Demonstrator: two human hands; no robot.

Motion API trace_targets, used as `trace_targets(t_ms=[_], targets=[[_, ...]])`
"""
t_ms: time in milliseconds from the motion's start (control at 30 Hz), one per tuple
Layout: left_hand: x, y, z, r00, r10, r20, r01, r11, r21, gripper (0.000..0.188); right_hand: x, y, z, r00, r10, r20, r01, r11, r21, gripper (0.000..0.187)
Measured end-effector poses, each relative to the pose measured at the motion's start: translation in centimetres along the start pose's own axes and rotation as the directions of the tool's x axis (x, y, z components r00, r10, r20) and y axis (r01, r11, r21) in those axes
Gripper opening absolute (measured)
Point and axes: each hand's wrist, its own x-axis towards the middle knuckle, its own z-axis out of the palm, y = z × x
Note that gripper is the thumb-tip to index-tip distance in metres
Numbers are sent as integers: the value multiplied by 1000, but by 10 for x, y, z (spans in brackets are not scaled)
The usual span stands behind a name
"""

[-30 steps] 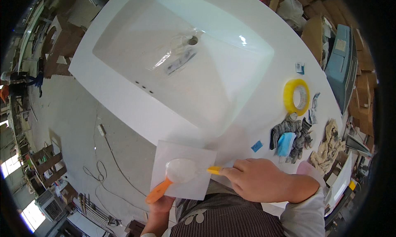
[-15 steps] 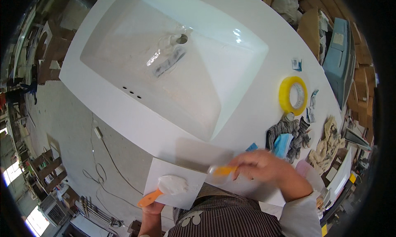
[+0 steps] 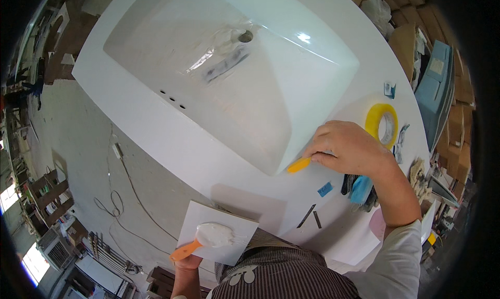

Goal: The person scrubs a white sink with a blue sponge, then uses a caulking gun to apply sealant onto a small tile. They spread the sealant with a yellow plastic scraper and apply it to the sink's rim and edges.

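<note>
My left hand (image 3: 187,261) grips the lower edge of a white board (image 3: 214,214) in front of my apron. On the board lies a mound of white paste (image 3: 214,234), with an orange-handled putty knife (image 3: 185,250) resting in it, its handle beside my fingers. My right hand (image 3: 336,145) pinches a small yellow scraper (image 3: 298,166) at the near right corner of the white washbasin (image 3: 172,123). The scraper's tip meets the flat rim there; the rest of it is hidden by my fingers. Crumpled clear plastic (image 3: 216,57) lies in the bowl around the drain hole.
A yellow tape roll (image 3: 372,123), a blue mask (image 3: 360,189), a dark glove (image 3: 348,184) and a blue scrap (image 3: 325,189) lie on the right rim. Two thin dark strips (image 3: 306,216) rest nearer me. A cable (image 3: 138,195) runs across the floor at left.
My right hand has moved away from beside the board, up and forward to the basin's corner, carrying the yellow scraper. The left hand and board have barely shifted. The two dark strips now show.
</note>
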Motion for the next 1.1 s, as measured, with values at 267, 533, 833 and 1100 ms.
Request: trace_targets(t_ms=[267,533,833,1100], targets=[[5,-2,3,1000,6,3,-6,1000,9,75,18,-10,0,995,-23,94,41,980,-193,11],[2,-4,-11,1000,17,17,-17,1000,-12,81,19,-27,-18,998,-33,-57,2,884,-468,12],[9,-3,-3,999,20,48,-22,999,41,76,15,-27,11,999,-30,-36,16,941,-337,13],[7,-1,-7,996,42,80,-40,999,-25,72,19,-13,-6,999,41,-29,-50,905,-423,15]])
